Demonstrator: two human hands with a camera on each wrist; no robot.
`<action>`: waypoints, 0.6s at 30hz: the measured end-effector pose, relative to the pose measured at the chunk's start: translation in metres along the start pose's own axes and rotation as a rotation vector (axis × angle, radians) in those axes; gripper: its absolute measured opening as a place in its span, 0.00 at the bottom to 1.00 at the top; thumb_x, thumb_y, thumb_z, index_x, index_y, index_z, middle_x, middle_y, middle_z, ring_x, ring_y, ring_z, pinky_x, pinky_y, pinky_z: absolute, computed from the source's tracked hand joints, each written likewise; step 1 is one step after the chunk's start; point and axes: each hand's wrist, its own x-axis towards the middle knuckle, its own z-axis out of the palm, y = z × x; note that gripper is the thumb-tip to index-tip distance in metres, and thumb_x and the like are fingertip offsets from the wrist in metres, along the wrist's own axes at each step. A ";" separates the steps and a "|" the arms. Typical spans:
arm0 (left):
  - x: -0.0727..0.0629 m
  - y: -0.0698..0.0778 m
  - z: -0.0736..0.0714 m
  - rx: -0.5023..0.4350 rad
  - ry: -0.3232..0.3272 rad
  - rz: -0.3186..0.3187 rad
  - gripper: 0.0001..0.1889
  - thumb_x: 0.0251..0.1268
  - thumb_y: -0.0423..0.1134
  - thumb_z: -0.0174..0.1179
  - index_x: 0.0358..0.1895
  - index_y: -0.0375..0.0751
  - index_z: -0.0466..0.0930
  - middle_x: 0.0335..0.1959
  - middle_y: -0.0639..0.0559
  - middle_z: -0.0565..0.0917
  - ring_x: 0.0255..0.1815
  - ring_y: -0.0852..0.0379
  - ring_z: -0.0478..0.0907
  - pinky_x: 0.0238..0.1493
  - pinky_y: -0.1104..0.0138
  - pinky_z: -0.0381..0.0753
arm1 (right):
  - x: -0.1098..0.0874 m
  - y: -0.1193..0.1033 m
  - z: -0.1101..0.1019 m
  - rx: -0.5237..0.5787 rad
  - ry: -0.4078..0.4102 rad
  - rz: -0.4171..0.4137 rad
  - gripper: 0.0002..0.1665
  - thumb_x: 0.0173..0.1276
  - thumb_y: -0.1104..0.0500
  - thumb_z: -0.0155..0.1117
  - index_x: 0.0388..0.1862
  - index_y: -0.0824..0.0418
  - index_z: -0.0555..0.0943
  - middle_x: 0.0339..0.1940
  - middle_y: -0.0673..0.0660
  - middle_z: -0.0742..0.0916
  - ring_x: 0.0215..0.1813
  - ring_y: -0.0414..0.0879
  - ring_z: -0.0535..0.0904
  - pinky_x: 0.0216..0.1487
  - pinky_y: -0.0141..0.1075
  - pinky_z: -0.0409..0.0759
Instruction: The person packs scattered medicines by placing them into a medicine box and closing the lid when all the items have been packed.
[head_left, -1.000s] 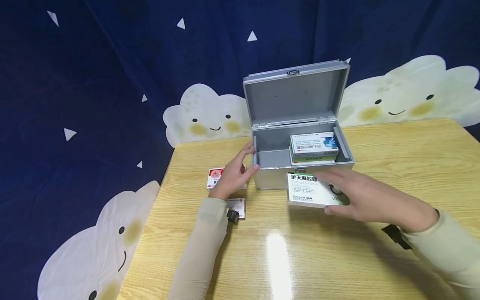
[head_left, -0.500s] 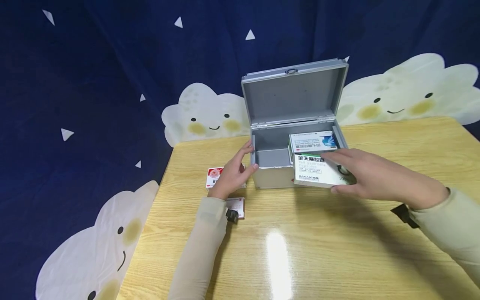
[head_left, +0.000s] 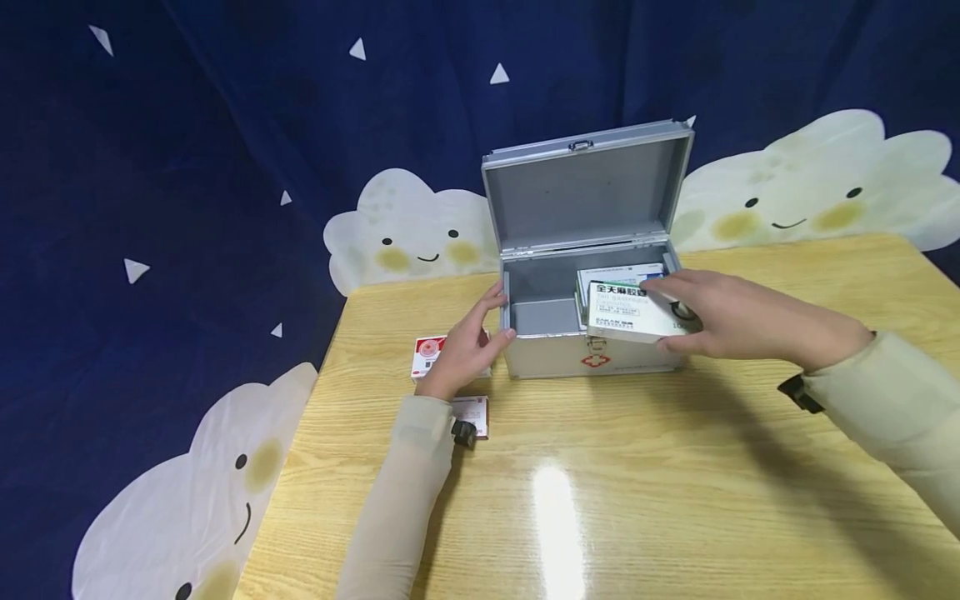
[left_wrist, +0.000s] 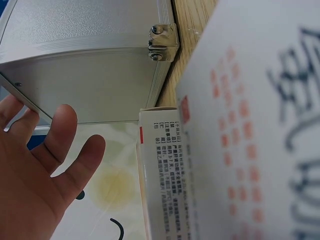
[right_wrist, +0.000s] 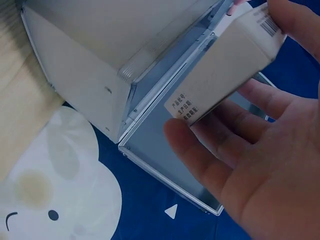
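Note:
My right hand (head_left: 742,321) grips a white capsule box (head_left: 626,312) by its right end, thumb near the front edge and fingers at the back. That box hangs tilted over the front rim of a silver first-aid case (head_left: 551,357), whose lid (head_left: 588,192) stands up. Beneath it, inside the case on the right, lies a stack of medicine boxes (head_left: 600,275), partly hidden by the held box. On the case's left wall rest the fingertips of my left hand (head_left: 465,350); its fingers look relaxed in the left wrist view and hold nothing.
A red-and-white medicine box (head_left: 426,354) lies left of the case, partly behind my left hand. Another white box (head_left: 472,412) lies nearer, by the left wrist. A dark blue curtain with cloud faces (head_left: 405,225) hangs behind the wooden table (head_left: 637,492).
My right hand has carried the capsule box up and away from me, from in front of the case to above its right part. The left hand stays at the case's left wall.

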 end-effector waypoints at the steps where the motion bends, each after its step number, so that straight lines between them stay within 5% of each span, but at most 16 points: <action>1: 0.000 0.000 0.000 0.002 0.000 0.001 0.32 0.71 0.55 0.53 0.75 0.50 0.62 0.80 0.69 0.55 0.21 0.59 0.66 0.27 0.69 0.72 | 0.001 0.001 -0.001 0.003 -0.002 0.002 0.46 0.58 0.47 0.75 0.71 0.66 0.70 0.61 0.68 0.81 0.59 0.60 0.80 0.57 0.56 0.79; 8: -0.001 -0.001 0.000 0.004 0.001 0.004 0.32 0.70 0.55 0.53 0.75 0.49 0.62 0.80 0.69 0.55 0.22 0.59 0.67 0.27 0.69 0.72 | 0.011 0.007 -0.005 0.013 -0.021 0.039 0.46 0.59 0.46 0.75 0.71 0.65 0.69 0.61 0.66 0.82 0.56 0.56 0.79 0.55 0.53 0.78; 18: -0.001 -0.001 0.001 -0.011 0.000 -0.002 0.32 0.71 0.55 0.53 0.75 0.51 0.61 0.80 0.70 0.55 0.22 0.55 0.69 0.27 0.68 0.73 | 0.033 0.015 0.002 -0.039 -0.101 0.060 0.48 0.61 0.43 0.72 0.74 0.63 0.66 0.66 0.72 0.77 0.62 0.66 0.77 0.60 0.60 0.75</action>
